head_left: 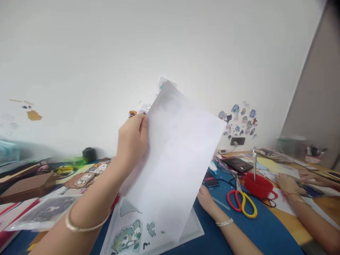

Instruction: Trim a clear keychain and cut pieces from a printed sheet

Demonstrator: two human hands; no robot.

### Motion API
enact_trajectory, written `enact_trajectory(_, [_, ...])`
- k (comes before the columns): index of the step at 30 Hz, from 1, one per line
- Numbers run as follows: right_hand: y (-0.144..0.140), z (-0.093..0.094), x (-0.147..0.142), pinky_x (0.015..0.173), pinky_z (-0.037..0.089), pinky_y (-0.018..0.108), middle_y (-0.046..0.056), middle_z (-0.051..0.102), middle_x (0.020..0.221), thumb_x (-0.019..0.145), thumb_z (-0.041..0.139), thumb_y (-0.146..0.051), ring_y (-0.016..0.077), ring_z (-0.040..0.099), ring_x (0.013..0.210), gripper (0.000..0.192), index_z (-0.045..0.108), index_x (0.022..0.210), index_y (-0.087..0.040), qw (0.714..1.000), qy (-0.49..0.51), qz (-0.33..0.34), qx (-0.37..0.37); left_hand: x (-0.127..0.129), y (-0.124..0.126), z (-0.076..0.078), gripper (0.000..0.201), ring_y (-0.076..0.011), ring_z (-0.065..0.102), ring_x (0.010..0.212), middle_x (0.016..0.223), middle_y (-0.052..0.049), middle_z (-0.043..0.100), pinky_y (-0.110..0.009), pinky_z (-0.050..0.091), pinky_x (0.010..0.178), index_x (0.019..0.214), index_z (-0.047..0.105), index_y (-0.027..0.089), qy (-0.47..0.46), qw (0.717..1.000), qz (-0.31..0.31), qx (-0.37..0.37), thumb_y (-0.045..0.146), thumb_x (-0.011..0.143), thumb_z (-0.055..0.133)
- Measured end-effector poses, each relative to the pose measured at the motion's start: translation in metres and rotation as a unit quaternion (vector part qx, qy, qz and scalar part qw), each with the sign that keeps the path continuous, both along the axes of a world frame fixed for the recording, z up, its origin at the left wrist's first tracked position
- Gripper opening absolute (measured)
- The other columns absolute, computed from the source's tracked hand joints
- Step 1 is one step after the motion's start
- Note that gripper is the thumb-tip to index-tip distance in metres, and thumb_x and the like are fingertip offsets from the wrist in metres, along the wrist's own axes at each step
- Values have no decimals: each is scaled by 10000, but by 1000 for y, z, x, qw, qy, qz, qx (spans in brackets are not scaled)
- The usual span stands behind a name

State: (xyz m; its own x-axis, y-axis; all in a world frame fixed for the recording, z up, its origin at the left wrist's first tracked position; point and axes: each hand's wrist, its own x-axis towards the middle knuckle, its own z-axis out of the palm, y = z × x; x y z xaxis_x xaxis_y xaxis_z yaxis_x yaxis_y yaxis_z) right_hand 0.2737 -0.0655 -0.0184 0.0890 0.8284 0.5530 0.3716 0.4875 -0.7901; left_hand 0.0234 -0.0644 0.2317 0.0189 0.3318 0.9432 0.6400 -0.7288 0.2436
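Above the counter [239, 226], the white sheet [172, 159] tilts upward, pinched at its upper left edge by the left hand [131, 141]. Its lower right edge hides the right hand [205, 198], whose grip I cannot tell. Below lies a sticker page [130, 233]; scissors [243, 202] sit right; keeping the pinch light probably avoids creasing.

White translucent sheet [172, 159], lifted, tilted, above sticker sheet [132, 230]

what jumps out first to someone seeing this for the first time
A large translucent white sheet fills the centre, lifted off the table by the left hand pinching its upper left edge. The right hand sits at its lower right edge, partly hidden. To the right, red-and-yellow-handled scissors lie on the blue mat.
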Motion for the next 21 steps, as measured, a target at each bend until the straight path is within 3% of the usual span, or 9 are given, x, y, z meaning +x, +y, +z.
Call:
enact_trajectory(5, [3, 3, 12, 672, 432, 310, 23, 643, 715, 800, 504, -420, 190, 570, 682, 254, 586, 892, -198, 976, 215, -17, -6, 21, 20, -8, 160, -142, 504, 749, 811, -20, 557, -277, 406, 705, 882, 504, 196, -79, 992, -99, 14, 169, 845, 351])
enact_trajectory(11, [-6, 16, 14, 554, 385, 269, 22, 612, 579, 809, 428, -558, 143, 490, 498, 409, 571, 880, -182, 916, 386, 95, -51, 41, 40, -33, 130, -166, 494, 949, 963, -54, 554, -337, 390, 846, 863, 506, 198, -68, 974, -215, -23, 194, 850, 377])
enact_trajectory(15, [-9, 19, 16, 571, 391, 303, 54, 648, 634, 802, 393, -594, 145, 469, 444, 501, 574, 1008, -176, 889, 415, 168, -95, 32, 40, -61, 81, -215, 422, 1107, 1160, -63, 503, -415, 308, 949, 759, 578, 208, 72, 960, -258, -84, 213, 794, 506])
enact_trajectory(17, [-9, 19, 18, 617, 402, 335, 70, 676, 745, 798, 401, -587, 148, 472, 433, 504, 556, 1080, -199, 874, 435, 191, -97, 21, 35, -76, 121, -213, 443, 1083, 1122, -55, 515, -411, 318, 942, 783, 630, 235, 137, 944, -277, -115, 204, 786, 513])
enact_trajectory(19, [-8, 19, 20, 684, 404, 373, 79, 679, 872, 786, 404, -599, 185, 543, 519, 525, 520, 1147, -237, 858, 458, 210, -100, 10, 28, -89, 159, -192, 510, 998, 1042, -66, 549, -344, 400, 856, 787, 647, 225, 166, 912, -327, -183, 205, 794, 489])
enact_trajectory(21, [-6, 18, 23, 743, 393, 409, 83, 671, 939, 769, 389, -634, 246, 602, 696, 569, 484, 1189, -262, 842, 476, 229, -113, -2, 22, -102, 168, -187, 545, 937, 1018, -73, 580, -298, 438, 753, 793, 645, 215, 162, 894, -337, -246, 229, 792, 477])
